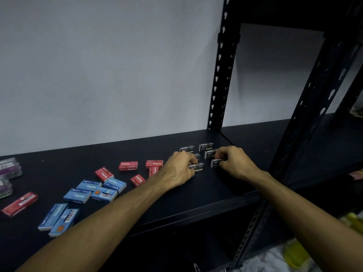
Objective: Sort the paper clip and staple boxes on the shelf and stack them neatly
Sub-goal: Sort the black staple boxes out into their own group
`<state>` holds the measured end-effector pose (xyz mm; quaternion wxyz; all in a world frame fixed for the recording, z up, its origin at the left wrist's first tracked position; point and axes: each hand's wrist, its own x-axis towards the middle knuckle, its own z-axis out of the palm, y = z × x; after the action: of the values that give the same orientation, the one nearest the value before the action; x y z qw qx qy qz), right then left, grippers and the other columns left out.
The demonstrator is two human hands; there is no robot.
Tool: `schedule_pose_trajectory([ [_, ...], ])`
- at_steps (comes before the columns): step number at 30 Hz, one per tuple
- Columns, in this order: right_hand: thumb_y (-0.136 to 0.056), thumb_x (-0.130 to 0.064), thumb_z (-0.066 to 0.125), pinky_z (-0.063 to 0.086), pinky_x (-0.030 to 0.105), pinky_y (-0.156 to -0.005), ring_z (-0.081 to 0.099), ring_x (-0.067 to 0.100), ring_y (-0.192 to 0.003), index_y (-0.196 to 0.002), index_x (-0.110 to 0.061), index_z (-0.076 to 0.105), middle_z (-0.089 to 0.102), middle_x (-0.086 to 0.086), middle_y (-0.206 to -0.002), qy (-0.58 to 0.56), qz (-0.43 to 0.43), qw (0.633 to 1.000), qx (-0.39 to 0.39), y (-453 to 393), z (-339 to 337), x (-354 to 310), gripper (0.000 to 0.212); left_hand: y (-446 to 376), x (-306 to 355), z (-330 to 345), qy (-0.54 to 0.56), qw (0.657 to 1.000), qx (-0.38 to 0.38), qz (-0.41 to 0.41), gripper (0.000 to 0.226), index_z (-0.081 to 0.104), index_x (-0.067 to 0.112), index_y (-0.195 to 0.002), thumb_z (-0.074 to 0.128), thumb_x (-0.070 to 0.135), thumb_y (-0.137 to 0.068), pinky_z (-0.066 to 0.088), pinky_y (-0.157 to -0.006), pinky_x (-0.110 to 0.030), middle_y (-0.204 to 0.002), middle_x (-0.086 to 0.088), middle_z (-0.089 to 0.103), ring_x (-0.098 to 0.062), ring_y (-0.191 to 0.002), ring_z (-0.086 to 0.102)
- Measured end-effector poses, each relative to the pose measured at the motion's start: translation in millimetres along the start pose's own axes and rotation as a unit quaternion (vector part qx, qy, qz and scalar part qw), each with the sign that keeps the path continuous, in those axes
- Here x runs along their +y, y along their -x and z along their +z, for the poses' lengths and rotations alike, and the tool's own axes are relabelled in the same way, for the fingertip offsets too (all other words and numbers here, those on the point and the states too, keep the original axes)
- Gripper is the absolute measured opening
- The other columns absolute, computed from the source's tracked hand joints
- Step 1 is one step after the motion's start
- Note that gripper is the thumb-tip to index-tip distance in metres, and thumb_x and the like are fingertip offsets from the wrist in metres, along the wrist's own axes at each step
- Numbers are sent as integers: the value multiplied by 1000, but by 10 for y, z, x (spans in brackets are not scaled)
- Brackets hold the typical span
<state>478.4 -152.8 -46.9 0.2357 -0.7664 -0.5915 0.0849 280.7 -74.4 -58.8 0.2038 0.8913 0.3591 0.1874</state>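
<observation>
On the black shelf (216, 193), blue staple boxes (89, 190) lie scattered near left, red staple boxes (128, 165) just right of them. My left hand (179, 169) is curled on a black staple box (197, 167); my right hand (233, 160) pinches another black box (215, 163). More black boxes (205, 147) sit behind, far right.

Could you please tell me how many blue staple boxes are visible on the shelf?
6 blue cardboard staple boxes: four clustered mid-left, two at the front edge. More could be hidden beneath.
</observation>
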Motion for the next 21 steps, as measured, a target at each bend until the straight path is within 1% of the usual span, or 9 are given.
schedule_pose_trajectory([
  [4, -85, 0, 62, 44, 12, -65, 60, 6, -85, -100, -17, 70, 64, -8, -94, -5, -5, 1000, 3, -5, 10, 32, 24, 1, -2, 16, 5, 1000, 1, 0, 34, 67, 16, -121, 70, 13, -87, 52, -88, -26, -118, -5, 69, -19, -106, 66],
  [7, -85, -1, 63, 46, 16, -69, 61, 7, -88, -101, -19, 70, 64, -9, -96, -9, -4, 1000, 1, -10, 17, 42, 24, 10, -16, 14, 4, 1000, 3, 6, 34, 67, 16, -120, 70, 13, -87, 52, -86, -26, -116, -4, 70, -18, -105, 66],
  [10, -84, -3, 64, 53, 24, -78, 63, 9, -92, -107, -21, 69, 65, -7, -102, -5, 1, 1000, -9, -9, 11, 42, 29, 20, -35, -5, 7, 1000, 2, 8, 38, 65, 19, -124, 72, 17, -86, 52, -85, -27, -117, -6, 67, -18, -102, 65],
  [13, -84, -8, 65, 55, 33, -86, 62, 13, -98, -113, -24, 66, 60, -5, -112, 16, -1, 1000, -12, -3, -11, 22, 34, 62, -54, -61, 9, 1000, 0, 12, 43, 62, 22, -127, 73, 30, -86, 50, -80, -27, -116, -4, 66, -16, -93, 63],
  [16, -85, -16, 66, 54, 36, -87, 57, 13, -102, -117, -26, 64, 52, -5, -117, 61, -14, 998, 15, 3, -47, -48, 34, 113, -98, -224, 5, 999, 27, 28, 42, 63, 23, -123, 70, 42, -86, 47, -73, -24, -106, 1, 66, -8, -77, 58],
  [17, -85, -18, 66, 54, 37, -87, 56, 13, -103, -117, -26, 64, 51, -5, -118, 67, -23, 997, 27, 3, -61, -87, 33, 128, -123, -305, 5, 999, 37, 33, 39, 65, 24, -120, 69, 44, -87, 46, -71, -22, -101, 4, 66, -4, -75, 57],
  [19, -86, -17, 65, 54, 38, -87, 56, 15, -105, -117, -24, 65, 52, -4, -119, 65, -42, 996, 44, -3, -81, -192, 32, 155, -200, -491, 9, 998, 48, 31, 34, 67, 25, -114, 67, 45, -87, 44, -69, -19, -94, 9, 66, -1, -77, 58],
  [21, -87, -17, 65, 54, 40, -89, 55, 15, -108, -118, -22, 65, 52, -3, -120, 62, -60, 995, 53, -16, -84, -330, 32, 179, -329, -682, 16, 998, 51, 17, 31, 69, 25, -111, 66, 45, -88, 43, -69, -16, -93, 11, 67, 0, -82, 60],
])
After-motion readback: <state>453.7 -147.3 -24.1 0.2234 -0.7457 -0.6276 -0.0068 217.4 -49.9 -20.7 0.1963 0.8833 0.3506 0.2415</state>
